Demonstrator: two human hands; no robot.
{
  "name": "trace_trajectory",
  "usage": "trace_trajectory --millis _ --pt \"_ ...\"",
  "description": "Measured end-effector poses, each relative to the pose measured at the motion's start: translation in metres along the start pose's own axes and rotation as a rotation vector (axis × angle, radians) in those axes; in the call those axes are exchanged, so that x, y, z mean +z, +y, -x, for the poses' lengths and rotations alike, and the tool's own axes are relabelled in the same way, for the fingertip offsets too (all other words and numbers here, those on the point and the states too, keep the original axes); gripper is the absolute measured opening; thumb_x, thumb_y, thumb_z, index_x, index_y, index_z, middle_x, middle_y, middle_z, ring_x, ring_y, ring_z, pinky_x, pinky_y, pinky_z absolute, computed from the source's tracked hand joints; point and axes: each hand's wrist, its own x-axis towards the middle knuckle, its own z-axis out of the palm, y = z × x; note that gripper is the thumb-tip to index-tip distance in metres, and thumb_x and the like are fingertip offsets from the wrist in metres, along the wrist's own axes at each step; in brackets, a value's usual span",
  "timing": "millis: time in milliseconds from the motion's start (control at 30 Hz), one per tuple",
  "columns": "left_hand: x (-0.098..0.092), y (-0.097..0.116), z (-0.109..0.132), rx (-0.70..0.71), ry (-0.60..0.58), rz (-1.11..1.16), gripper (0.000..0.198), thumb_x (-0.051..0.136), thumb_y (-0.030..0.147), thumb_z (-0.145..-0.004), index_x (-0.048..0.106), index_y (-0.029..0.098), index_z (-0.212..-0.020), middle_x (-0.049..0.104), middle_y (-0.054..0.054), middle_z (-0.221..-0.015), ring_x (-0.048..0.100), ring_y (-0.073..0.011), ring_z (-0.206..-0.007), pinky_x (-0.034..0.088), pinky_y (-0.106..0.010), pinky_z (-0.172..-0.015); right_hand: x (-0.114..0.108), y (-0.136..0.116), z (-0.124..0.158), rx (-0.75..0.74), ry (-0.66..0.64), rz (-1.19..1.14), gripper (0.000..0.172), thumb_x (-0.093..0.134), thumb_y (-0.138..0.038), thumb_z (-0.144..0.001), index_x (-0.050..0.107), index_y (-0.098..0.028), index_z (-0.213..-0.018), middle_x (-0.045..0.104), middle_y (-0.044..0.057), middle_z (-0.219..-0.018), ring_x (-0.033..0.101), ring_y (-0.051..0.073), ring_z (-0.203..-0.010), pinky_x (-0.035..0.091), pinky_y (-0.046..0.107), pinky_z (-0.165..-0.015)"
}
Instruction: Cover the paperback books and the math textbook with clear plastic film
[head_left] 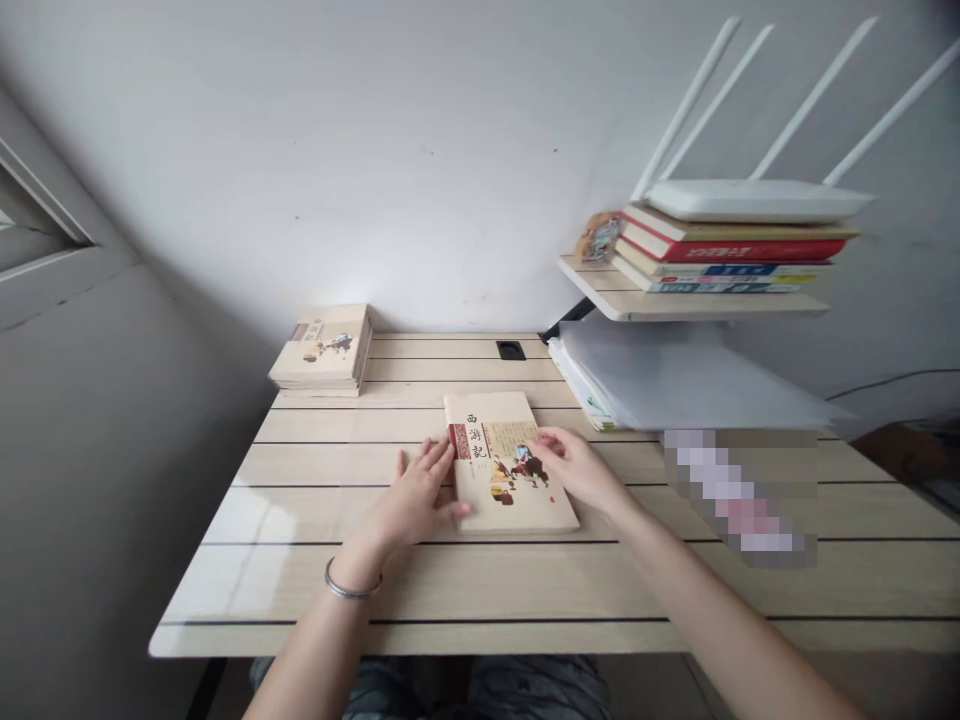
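Note:
A cream paperback book (495, 505) lies flat on the table in front of me, with Chinese characters, a red patch and small painted figures on its closed cover. My left hand (420, 500) rests at the book's left edge, fingers spread, the thumb touching the lower part of the cover. A silver bangle (352, 582) circles that wrist. At the book's right edge is my right hand (574, 465), its fingers curled and pinched together at the cover's side. The fingertips' exact hold on the edge is partly hidden.
A stack of similar books (322, 350) sits at the table's back left corner. On the right, a raised shelf (645, 305) bears piled books (735, 250) and a white router (757, 200). Papers (645, 375) lie beneath it. A blurred-out item (739, 500) is nearer me.

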Motion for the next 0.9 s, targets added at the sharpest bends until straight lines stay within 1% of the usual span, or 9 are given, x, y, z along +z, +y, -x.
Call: trace_trajectory --millis 67,100,200,267,400,467,633,800,900 --pt "-0.001 -0.003 0.0 0.006 -0.03 -0.01 0.09 0.058 0.052 -0.077 0.013 0.019 -0.148 0.011 -0.012 -0.155 0.002 -0.0284 -0.142 0.0 -0.059 -0.109 0.005 0.007 -0.007 -0.037 0.032 -0.004 0.031 0.071 -0.038 -0.063 0.067 -0.019 -0.087 0.065 0.005 -0.089 0.057 0.017 -0.071 0.047 0.033 -0.074" --pt "-0.001 -0.003 0.0 0.006 -0.035 -0.011 0.093 0.061 0.053 -0.075 0.013 0.02 -0.148 0.012 -0.012 -0.154 0.002 -0.0292 -0.142 0.0 -0.06 -0.109 0.006 0.009 -0.009 -0.048 0.027 -0.017 0.03 0.072 -0.038 -0.062 0.067 -0.019 -0.085 0.065 0.005 -0.088 0.058 0.017 -0.071 0.048 0.033 -0.073" --pt "0.0 -0.005 -0.002 -0.002 -0.031 -0.01 0.096 0.064 0.056 -0.071 0.016 0.023 -0.148 0.016 -0.012 -0.154 0.004 -0.0309 -0.142 -0.001 -0.061 -0.109 0.009 0.013 -0.01 -0.04 -0.086 -0.098 0.026 0.071 -0.039 -0.065 0.068 -0.019 -0.082 0.068 0.005 -0.079 0.06 0.019 -0.069 0.049 0.032 -0.068" --pt "0.002 -0.006 -0.003 -0.005 -0.024 -0.016 0.097 0.065 0.056 -0.07 0.017 0.023 -0.147 0.018 -0.012 -0.153 0.004 -0.0313 -0.142 -0.001 -0.061 -0.109 0.01 0.014 -0.008 -0.023 -0.122 -0.174 0.027 0.069 -0.038 -0.067 0.067 -0.02 -0.086 0.07 0.004 -0.079 0.062 0.02 -0.069 0.049 0.032 -0.066" --pt "0.005 -0.006 -0.004 0.007 0.0 -0.025 0.098 0.065 0.057 -0.07 0.015 0.024 -0.148 0.018 -0.012 -0.153 0.004 -0.0329 -0.142 -0.001 -0.064 -0.107 0.012 0.017 -0.004 -0.014 -0.051 -0.331 0.028 0.071 -0.035 -0.066 0.066 -0.021 -0.09 0.072 0.004 -0.091 0.065 0.021 -0.082 0.05 0.034 -0.077" --pt "0.006 -0.006 -0.004 0.005 -0.004 -0.028 0.098 0.064 0.057 -0.07 0.015 0.024 -0.148 0.019 -0.012 -0.153 0.003 -0.0331 -0.142 -0.002 -0.064 -0.107 0.013 0.019 -0.004 -0.011 -0.023 -0.367 0.03 0.072 -0.034 -0.065 0.066 -0.021 -0.091 0.071 0.005 -0.095 0.065 0.022 -0.087 0.049 0.034 -0.082" --pt "0.008 -0.005 -0.004 0.003 0.002 -0.025 0.099 0.066 0.058 -0.069 0.017 0.024 -0.147 0.021 -0.01 -0.153 0.003 -0.0322 -0.142 -0.002 -0.064 -0.107 0.011 0.019 -0.002 0.023 -0.009 -0.397 0.03 0.072 -0.035 -0.065 0.067 -0.02 -0.091 0.072 0.005 -0.094 0.065 0.022 -0.086 0.05 0.035 -0.081" --pt "0.009 -0.007 -0.004 0.009 0.026 -0.013 0.101 0.068 0.06 -0.065 0.02 0.025 -0.147 0.023 -0.011 -0.152 0.004 -0.0334 -0.142 -0.002 -0.065 -0.106 0.009 0.015 0.001 0.044 -0.008 -0.392 0.03 0.072 -0.035 -0.064 0.068 -0.019 -0.089 0.072 0.006 -0.092 0.065 0.023 -0.086 0.05 0.036 -0.081" --pt "0.011 -0.008 -0.005 0.014 0.033 -0.001 0.1 0.068 0.06 -0.065 0.022 0.025 -0.146 0.025 -0.012 -0.151 0.004 -0.0339 -0.142 -0.003 -0.065 -0.106 0.009 0.017 0.0 0.033 -0.011 -0.363 0.033 0.072 -0.038 -0.064 0.069 -0.019 -0.091 0.073 0.007 -0.094 0.066 0.024 -0.088 0.05 0.037 -0.083"
